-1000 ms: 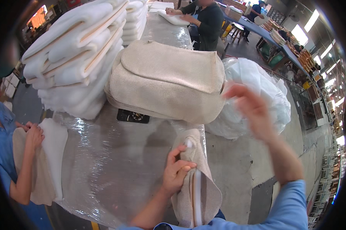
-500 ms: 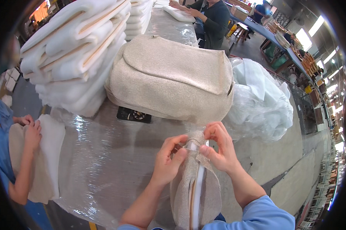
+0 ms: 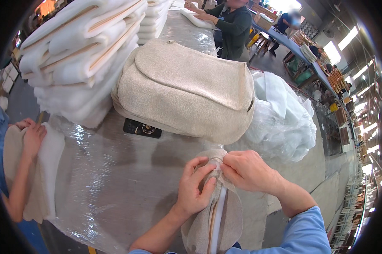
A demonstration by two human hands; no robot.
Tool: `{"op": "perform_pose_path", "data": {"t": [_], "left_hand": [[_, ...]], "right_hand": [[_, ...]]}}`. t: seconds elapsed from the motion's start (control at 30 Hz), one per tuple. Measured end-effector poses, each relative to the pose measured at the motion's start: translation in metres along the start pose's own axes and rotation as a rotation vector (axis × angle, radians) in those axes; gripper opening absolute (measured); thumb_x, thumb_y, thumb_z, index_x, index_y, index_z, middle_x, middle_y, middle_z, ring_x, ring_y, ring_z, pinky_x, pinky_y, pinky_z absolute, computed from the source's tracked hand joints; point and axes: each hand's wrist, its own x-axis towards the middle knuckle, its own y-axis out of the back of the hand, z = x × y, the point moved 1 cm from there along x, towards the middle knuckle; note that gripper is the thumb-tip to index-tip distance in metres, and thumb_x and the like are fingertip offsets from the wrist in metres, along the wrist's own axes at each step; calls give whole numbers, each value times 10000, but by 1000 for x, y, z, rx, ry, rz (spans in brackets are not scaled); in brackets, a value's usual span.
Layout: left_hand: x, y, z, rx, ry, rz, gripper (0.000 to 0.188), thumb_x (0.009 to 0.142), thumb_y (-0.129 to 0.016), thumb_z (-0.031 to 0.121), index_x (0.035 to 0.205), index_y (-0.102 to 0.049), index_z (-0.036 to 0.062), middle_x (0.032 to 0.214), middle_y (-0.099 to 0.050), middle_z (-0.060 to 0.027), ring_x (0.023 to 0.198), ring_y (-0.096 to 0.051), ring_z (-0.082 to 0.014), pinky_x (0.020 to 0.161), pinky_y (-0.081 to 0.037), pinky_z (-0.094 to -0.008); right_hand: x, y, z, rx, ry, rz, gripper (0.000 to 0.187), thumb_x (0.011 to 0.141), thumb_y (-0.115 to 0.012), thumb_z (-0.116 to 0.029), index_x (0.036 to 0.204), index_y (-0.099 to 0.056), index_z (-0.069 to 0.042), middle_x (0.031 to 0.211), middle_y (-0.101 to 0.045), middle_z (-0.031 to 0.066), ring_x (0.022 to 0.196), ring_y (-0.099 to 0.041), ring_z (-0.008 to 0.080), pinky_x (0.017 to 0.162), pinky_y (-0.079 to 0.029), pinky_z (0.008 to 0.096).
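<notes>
A beige fabric cover (image 3: 196, 224) lies lengthwise at the table's near edge. Its long opening shows white foam padding (image 3: 219, 207) and a thin tan strip. Both my hands are at the far end of that opening. My left hand (image 3: 195, 186) curls around the left edge, fingertips and thumb on the cloth. From the right, my right hand (image 3: 251, 171) is closed in a pinch on the cover's opposite edge, its fingertips partly hidden. Just beyond them sits a large stack of beige fabric covers (image 3: 186, 89).
Folded white padding (image 3: 72, 80) is piled at the far left. A black patterned flat object (image 3: 142, 128) lies by the fabric stack. Clear plastic wrapping (image 3: 280, 122) bulges at the right. A co-worker's hands (image 3: 32, 133) hold fabric at left; another person (image 3: 233, 29) works beyond.
My right hand has turned inward and closed on the cover's edge, its forearm swinging outward. My left hand has moved slightly down and stays at the cloth. The whole view has shifted a little.
</notes>
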Motion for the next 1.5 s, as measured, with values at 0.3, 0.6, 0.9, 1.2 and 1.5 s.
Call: {"op": "perform_pose_path", "data": {"t": [0.3, 0.6, 0.9, 1.2, 1.5], "left_hand": [[-1, -4, -1, 89, -40, 2, 280, 884, -699, 76, 1150, -762, 13, 1325, -641, -211, 1186, -643, -351, 1041, -507, -423], [10, -19, -26, -119, 118, 7, 150, 969, -692, 115, 1055, -750, 7, 1118, -715, -148, 999, -687, -309, 891, -539, -401], [44, -15, -16, 73, 46, -85, 133, 918, -726, 2, 1050, -735, 19, 971, -693, -103, 917, -706, -244, 804, -569, -365], [54, -10, -10, 260, -267, -126, 168, 841, -754, -15, 987, -697, 44, 982, -695, -116, 900, -700, -307, 783, -581, -404], [47, -2, -18, 148, -401, -130, 222, 784, -776, -69, 965, -699, 35, 979, -699, -114, 854, -690, -301, 737, -576, -386]], "right_hand": [[-15, -9, 18, 199, 188, 34, 187, 921, -661, -124, 804, -547, -31, 776, -590, 138, 700, -631, 359, 607, -493, 447], [-5, 3, 16, -1, -93, 128, 154, 917, -684, -132, 952, -592, -13, 845, -643, 164, 719, -654, 381, 653, -528, 461], [-16, -9, 17, 113, 1, 176, 113, 912, -676, -8, 986, -592, -6, 939, -611, 166, 846, -647, 386, 739, -531, 476], [-18, -8, 29, 129, 219, 122, 159, 866, -680, 38, 981, -587, -21, 930, -584, 135, 890, -608, 357, 782, -524, 450], [-25, -18, 26, 51, 273, 158, 269, 792, -694, 52, 1033, -593, -11, 940, -572, 126, 895, -604, 336, 768, -523, 435]]}}
